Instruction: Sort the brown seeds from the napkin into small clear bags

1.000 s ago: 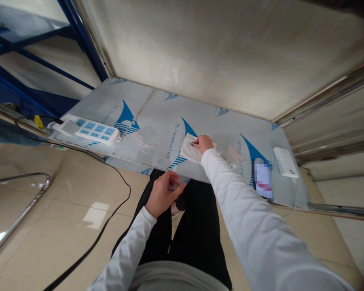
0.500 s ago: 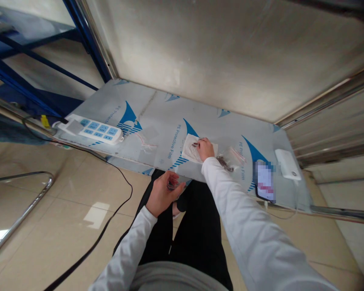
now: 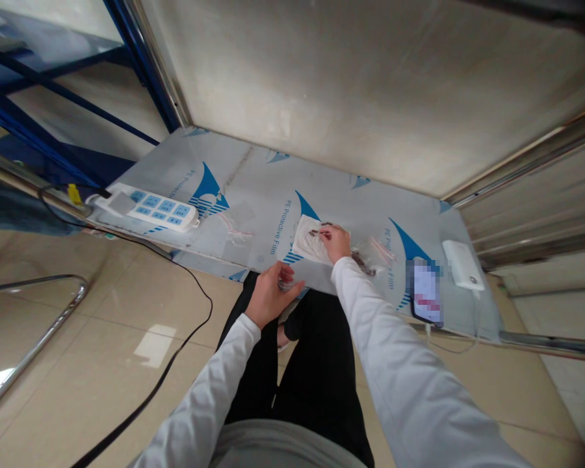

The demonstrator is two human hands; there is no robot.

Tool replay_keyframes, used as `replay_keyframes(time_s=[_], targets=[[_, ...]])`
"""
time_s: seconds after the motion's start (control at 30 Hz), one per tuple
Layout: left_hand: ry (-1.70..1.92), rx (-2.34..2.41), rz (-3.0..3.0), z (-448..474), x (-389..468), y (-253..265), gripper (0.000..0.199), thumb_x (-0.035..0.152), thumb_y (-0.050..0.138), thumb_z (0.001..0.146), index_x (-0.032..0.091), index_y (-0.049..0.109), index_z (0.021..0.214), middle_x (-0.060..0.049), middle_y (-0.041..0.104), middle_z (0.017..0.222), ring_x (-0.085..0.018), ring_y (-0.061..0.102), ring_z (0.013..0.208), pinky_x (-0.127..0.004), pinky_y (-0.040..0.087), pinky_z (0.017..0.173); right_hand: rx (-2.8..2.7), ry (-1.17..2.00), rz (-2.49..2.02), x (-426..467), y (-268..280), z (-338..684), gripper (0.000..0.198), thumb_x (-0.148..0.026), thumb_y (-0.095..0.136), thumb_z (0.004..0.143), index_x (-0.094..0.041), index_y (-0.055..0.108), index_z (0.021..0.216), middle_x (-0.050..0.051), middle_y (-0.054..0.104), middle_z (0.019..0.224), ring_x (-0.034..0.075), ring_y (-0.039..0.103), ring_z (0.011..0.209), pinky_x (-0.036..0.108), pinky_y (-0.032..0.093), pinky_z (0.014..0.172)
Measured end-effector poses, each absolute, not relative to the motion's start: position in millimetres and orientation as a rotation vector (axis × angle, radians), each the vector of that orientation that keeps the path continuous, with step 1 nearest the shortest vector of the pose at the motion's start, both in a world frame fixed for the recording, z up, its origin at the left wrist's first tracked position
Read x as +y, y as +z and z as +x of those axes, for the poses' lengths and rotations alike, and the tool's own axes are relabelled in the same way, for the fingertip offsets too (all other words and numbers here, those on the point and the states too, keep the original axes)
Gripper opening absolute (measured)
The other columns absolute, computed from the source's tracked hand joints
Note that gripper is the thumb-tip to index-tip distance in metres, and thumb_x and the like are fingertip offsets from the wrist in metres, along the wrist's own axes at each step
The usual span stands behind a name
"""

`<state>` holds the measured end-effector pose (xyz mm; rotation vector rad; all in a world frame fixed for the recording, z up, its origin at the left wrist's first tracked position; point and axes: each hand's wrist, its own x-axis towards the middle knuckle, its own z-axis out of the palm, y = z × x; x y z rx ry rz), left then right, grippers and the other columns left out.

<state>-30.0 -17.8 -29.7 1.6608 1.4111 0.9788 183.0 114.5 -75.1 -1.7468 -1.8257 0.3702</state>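
Gray shelf (image 3: 316, 185), white sheet (image 3: 307, 244), dark bits (image 3: 314, 233)

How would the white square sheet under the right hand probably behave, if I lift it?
The white sheet probably bends easily: it looks thin and creased. The small dark pieces on it look loose, so they might slide off.

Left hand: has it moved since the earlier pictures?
Yes: the left hand has shifted slightly forward and to the right, judged against the table.
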Motion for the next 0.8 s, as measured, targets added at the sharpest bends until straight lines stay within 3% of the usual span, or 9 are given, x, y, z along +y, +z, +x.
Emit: replay_keyframes(time_s=[0.2, 0.43, 0.57, 0.67, 0.8], targets=[[1.113, 1.356, 1.741, -3, 10, -34, 0.029, 0.032, 0.067, 0.070, 0.020, 0.047, 0.087, 0.001, 0.059, 0.076, -0.014, 0.059, 0.072, -0.029, 0.047, 0.072, -1.722, 0.416, -1.721, 109, -72, 198, 0.018, -0.021, 0.056, 0.077, -0.016, 0.072, 0.083, 0.010, 0.072, 0.085, 0.020, 0.067, 0.076, 0.036, 0.051, 0.079], [1.102, 1.326, 1.765, 15, 23, -44, 0.028, 0.027, 0.065, 0.069, 0.020, 0.044, 0.087, 0.002, 0.056, 0.075, -0.014, 0.056, 0.071, -0.031, 0.044, 0.073, -1.521, 0.517, -1.714, 98, -59, 204, 0.026, -0.035, 0.057, 0.080, -0.013, 0.071, 0.083, 0.007, 0.071, 0.070, 0.017, 0.065, 0.060, 0.031, 0.053, 0.066], [1.107, 1.320, 1.803, 17, 21, -43, 0.030, 0.027, 0.067, 0.068, 0.020, 0.045, 0.089, 0.001, 0.058, 0.081, -0.015, 0.057, 0.077, -0.032, 0.042, 0.078, -1.396, 0.607, -1.576, 62, -23, 182, 0.035, -0.043, 0.060, 0.079, -0.014, 0.069, 0.096, 0.009, 0.073, 0.085, 0.016, 0.065, 0.063, 0.029, 0.053, 0.060], [1.129, 1.284, 1.825, 20, 16, -34, 0.031, 0.026, 0.067, 0.069, 0.020, 0.045, 0.091, -0.001, 0.059, 0.086, -0.017, 0.058, 0.082, -0.032, 0.042, 0.080, -1.458, 0.643, -1.452, 22, 10, 159, 0.028, -0.042, 0.065, 0.078, -0.021, 0.070, 0.096, 0.006, 0.073, 0.090, 0.018, 0.066, 0.074, 0.030, 0.053, 0.068], [1.169, 1.256, 1.843, 24, 10, -19, 0.031, 0.023, 0.066, 0.069, 0.020, 0.046, 0.092, -0.004, 0.060, 0.090, -0.019, 0.057, 0.085, -0.033, 0.043, 0.079, -1.731, 0.546, -1.415, -11, 36, 144, 0.016, -0.035, 0.065, 0.081, -0.026, 0.072, 0.092, 0.002, 0.073, 0.086, 0.017, 0.064, 0.073, 0.030, 0.051, 0.071]])
